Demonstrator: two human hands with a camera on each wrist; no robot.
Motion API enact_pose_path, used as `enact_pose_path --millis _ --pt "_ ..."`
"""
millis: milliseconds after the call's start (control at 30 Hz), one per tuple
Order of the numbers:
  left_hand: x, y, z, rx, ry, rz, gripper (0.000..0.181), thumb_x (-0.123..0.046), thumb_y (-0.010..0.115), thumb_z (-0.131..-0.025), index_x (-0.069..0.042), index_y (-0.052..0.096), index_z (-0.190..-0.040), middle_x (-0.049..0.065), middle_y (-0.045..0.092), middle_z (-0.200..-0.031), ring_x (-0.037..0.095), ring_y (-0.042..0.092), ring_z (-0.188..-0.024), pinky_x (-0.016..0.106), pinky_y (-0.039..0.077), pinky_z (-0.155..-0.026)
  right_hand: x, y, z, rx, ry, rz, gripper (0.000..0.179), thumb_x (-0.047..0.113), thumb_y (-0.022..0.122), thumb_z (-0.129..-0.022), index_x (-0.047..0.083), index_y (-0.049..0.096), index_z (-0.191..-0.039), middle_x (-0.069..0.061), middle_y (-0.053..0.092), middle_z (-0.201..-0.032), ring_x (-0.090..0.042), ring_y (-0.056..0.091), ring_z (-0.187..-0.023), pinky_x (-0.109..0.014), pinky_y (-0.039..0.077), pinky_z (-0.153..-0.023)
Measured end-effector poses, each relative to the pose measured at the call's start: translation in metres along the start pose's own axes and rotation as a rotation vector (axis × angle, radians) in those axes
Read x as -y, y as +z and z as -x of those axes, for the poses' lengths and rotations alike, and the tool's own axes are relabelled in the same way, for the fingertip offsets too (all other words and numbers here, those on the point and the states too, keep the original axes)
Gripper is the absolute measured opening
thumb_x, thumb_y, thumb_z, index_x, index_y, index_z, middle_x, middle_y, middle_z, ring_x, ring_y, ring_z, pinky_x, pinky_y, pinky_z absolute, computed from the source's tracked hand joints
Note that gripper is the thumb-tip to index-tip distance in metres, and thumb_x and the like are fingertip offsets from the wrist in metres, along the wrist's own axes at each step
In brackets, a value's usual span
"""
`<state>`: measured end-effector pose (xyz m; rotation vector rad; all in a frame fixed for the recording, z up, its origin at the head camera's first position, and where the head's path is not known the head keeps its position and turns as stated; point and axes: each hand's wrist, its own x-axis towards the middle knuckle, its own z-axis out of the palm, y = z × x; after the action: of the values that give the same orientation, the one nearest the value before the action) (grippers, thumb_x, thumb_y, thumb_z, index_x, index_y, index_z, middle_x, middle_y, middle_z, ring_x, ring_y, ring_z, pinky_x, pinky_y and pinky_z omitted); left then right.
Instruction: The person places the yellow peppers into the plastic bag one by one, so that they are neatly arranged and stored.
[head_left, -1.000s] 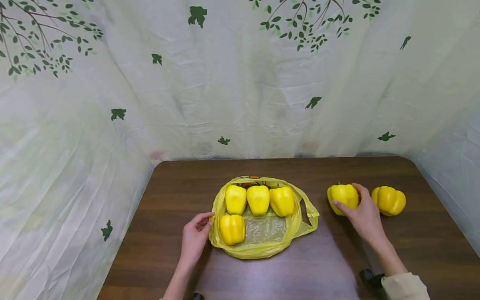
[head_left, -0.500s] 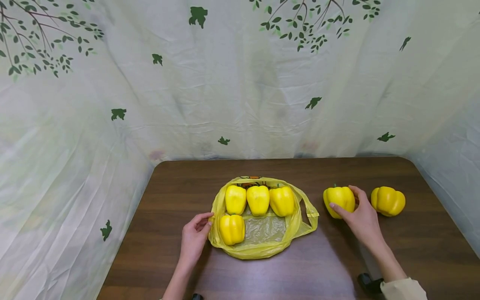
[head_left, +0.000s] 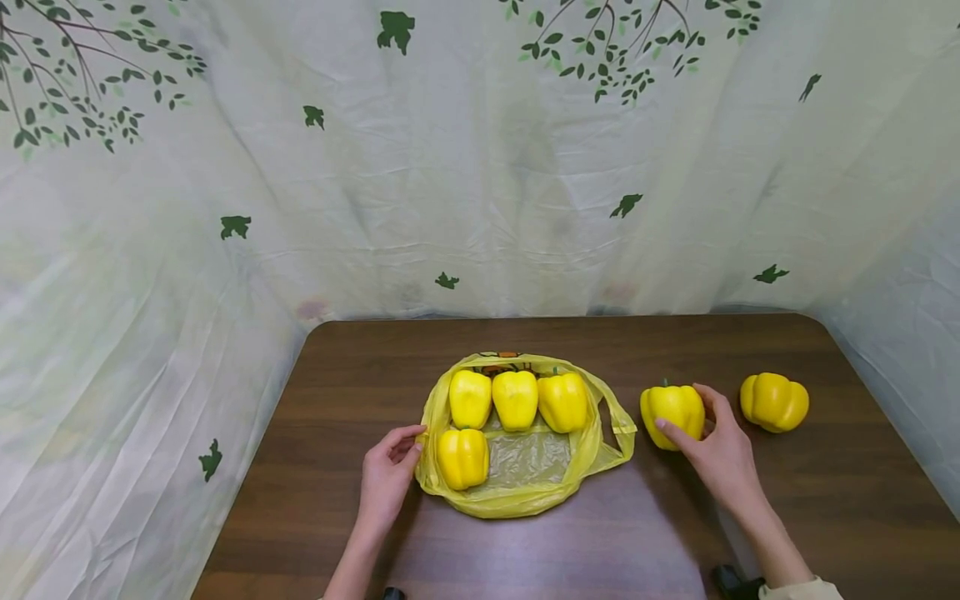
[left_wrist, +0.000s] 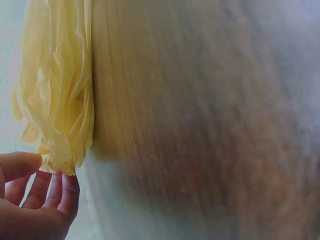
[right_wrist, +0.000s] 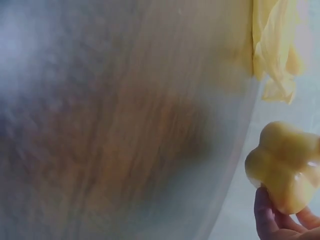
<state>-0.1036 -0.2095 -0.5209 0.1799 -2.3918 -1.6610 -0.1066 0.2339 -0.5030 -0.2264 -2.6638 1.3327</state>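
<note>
A yellow plastic bag (head_left: 525, 503) lies with its mouth spread wide on the table. Inside it are several yellow bell peppers: three in a back row and one bell pepper (head_left: 462, 459) at the front left. My left hand (head_left: 386, 482) pinches the bag's left edge, and in the left wrist view the thumb and fingers close on the gathered plastic (left_wrist: 59, 150). Right of the bag, my right hand (head_left: 723, 458) grips another bell pepper (head_left: 667, 417), its stem pointing away. The right wrist view has this pepper (right_wrist: 282, 160) with fingers (right_wrist: 265, 212) against its side.
One more yellow bell pepper (head_left: 775, 402) lies on the brown wooden table (head_left: 600, 558), right of my right hand. The bag's handle loop (head_left: 618, 425) spreads out on its right side. A pale leaf-print curtain (head_left: 480, 167) hangs behind the table.
My right hand has moved left and a little nearer with its bell pepper, widening the gap to the pepper at the far right. The left hand stays at the bag's edge.
</note>
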Motion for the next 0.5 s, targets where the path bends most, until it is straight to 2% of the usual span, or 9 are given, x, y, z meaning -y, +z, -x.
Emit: enact_pose_path --millis 100,200,300,367,500 --pt "0.000 0.000 0.000 -0.002 0.007 -0.003 0.024 0.009 0.065 -0.087 -0.003 0.073 -0.107 0.011 0.070 -0.103 0.021 0.063 -0.088 0.020 0.050 -0.077 0.001 0.000 0.003 -0.009 0.002 -0.001 0.088 0.048 0.074 -0.085 0.005 0.032 -0.149 -0.026 0.047 -0.136 -0.038 0.054 -0.112 -0.048 0.049 -0.089" --pt "0.001 0.000 0.000 -0.003 0.014 -0.003 0.025 0.010 0.064 -0.087 -0.003 0.073 -0.107 0.011 0.070 -0.103 0.021 0.063 -0.088 0.020 0.050 -0.077 0.002 0.001 0.006 -0.017 0.012 0.001 0.088 0.048 0.074 -0.084 0.006 0.033 -0.149 -0.024 0.048 -0.137 -0.036 0.055 -0.113 -0.033 0.050 -0.085" --pt "0.001 0.000 0.000 -0.001 0.018 -0.002 0.025 0.010 0.064 -0.087 -0.002 0.073 -0.107 0.011 0.070 -0.103 0.021 0.063 -0.088 0.020 0.050 -0.077 0.004 0.002 0.008 -0.014 0.026 -0.031 0.088 0.048 0.075 -0.084 0.007 0.032 -0.149 -0.024 0.047 -0.139 -0.035 0.054 -0.115 -0.015 0.045 -0.080" --pt "0.001 0.000 0.000 -0.001 0.017 -0.001 0.024 0.010 0.065 -0.087 -0.003 0.073 -0.106 0.011 0.069 -0.103 0.021 0.063 -0.088 0.020 0.050 -0.077 0.004 0.002 0.009 -0.007 0.033 -0.068 0.089 0.047 0.075 -0.084 0.007 0.032 -0.149 -0.024 0.045 -0.141 -0.036 0.052 -0.117 -0.007 0.041 -0.077" --pt "0.001 0.000 0.000 -0.006 0.013 0.005 0.024 0.009 0.065 -0.087 -0.002 0.073 -0.106 0.011 0.070 -0.102 0.021 0.063 -0.087 0.020 0.051 -0.077 0.007 0.004 0.012 0.014 0.041 -0.123 0.089 0.047 0.075 -0.084 0.006 0.031 -0.150 -0.024 0.043 -0.144 -0.037 0.048 -0.122 -0.003 0.038 -0.076"
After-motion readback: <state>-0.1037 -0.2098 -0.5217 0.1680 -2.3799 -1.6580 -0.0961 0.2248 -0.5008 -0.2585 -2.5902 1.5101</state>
